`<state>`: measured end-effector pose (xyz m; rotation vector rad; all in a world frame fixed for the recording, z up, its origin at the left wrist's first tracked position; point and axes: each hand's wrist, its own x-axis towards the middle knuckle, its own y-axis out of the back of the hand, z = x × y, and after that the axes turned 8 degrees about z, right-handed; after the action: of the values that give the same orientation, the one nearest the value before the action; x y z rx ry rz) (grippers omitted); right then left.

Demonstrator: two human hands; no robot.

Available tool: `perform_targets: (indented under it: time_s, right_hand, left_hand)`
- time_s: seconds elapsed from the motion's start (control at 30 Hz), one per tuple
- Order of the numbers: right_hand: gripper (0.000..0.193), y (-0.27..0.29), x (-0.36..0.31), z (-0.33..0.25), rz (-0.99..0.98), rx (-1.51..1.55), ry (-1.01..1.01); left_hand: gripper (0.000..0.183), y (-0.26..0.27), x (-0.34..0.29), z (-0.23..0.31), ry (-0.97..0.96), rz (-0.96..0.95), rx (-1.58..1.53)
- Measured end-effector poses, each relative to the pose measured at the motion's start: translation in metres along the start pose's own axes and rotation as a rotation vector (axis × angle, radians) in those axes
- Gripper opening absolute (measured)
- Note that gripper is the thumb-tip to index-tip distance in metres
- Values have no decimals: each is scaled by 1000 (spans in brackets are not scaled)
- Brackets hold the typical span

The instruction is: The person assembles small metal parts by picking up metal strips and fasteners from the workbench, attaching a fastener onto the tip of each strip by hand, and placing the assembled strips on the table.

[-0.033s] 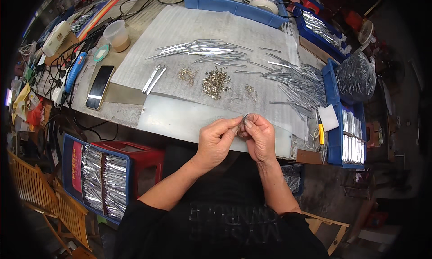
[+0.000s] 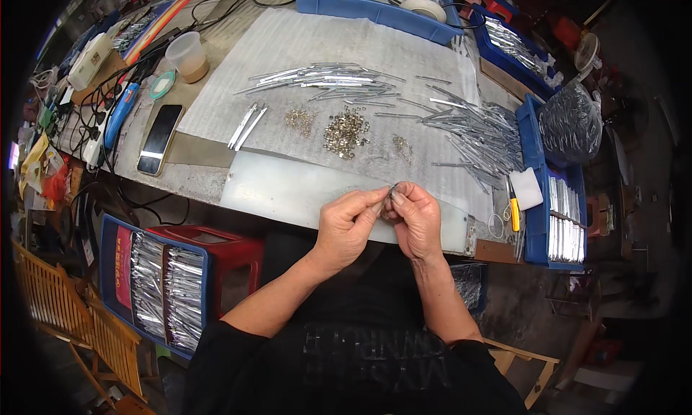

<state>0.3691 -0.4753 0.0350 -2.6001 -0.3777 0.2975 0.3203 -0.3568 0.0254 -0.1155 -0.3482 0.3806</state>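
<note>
My left hand (image 2: 346, 226) and my right hand (image 2: 416, 222) meet over the front edge of a pale board (image 2: 270, 188). Thumbs and fingers of both are pinched together at the tips. Something small and dark shows between them, mostly hidden by the fingers, and I cannot make out its kind. Beyond the hands lies a heap of small brass-coloured metal pieces (image 2: 346, 132). Finer gold-coloured bits (image 2: 298, 122) sit to its left, and a few more bits (image 2: 402, 148) to its right. Slim silvery metal strips (image 2: 324, 78) are spread behind the heaps.
A larger pile of metal strips (image 2: 479, 135) covers the right side, near a yellow-handled tool (image 2: 514, 212) and a white pad (image 2: 527, 189). A phone (image 2: 160, 139) and a plastic cup (image 2: 186, 58) stand left. Blue bins (image 2: 532, 134) line the right; another bin (image 2: 209, 289) stands lower left.
</note>
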Motion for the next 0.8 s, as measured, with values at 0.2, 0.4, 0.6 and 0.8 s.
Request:
perform_targets:
  time_s: [0.2,0.4,0.6,0.8]
  right_hand:
    - [10,0,0,3,-13,-18,36]
    - [18,-4,-3,8,47,-188,174]
    - [19,-10,-5,10,109,-274,235]
    - [16,-10,-1,6,132,-185,166]
  left_hand:
    - [18,-1,0,2,-17,4,79]
    - [17,-6,-1,-1,-43,46,100]
    - [17,-9,-2,-9,-25,76,126]
    - [17,-16,-1,-11,-27,103,127]
